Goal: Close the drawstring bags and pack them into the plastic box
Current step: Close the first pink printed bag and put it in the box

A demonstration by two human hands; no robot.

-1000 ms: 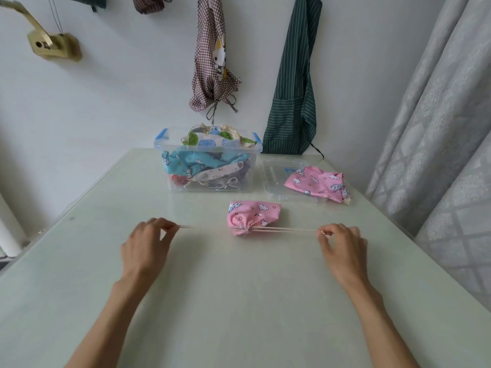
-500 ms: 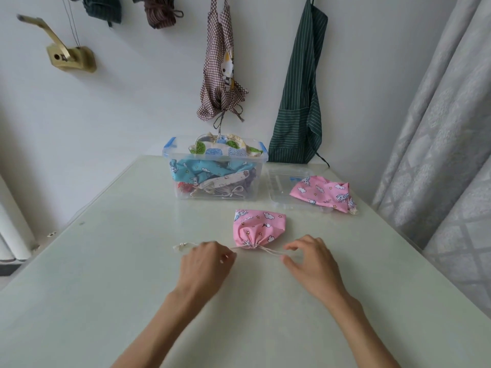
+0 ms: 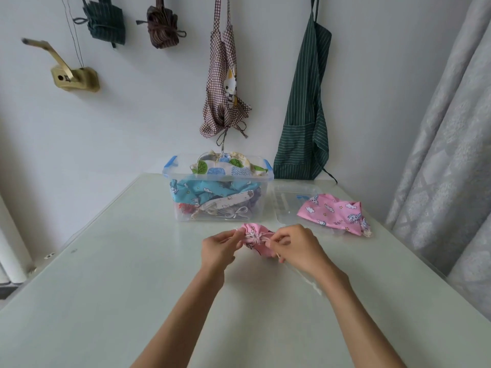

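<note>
The plastic box (image 3: 218, 192) stands on the table (image 3: 106, 301) toward its far edge, and bags are piled in it up past its rim. Directly in front of the box, my left hand (image 3: 219, 248) and my right hand (image 3: 297, 248) pinch a drawstring bag (image 3: 255, 239) between them, the left hand on its left side and the right hand on its right. To the right of the box a lid (image 3: 287, 205) lies flat on the table, with a second bag (image 3: 334, 213) resting on it.
</note>
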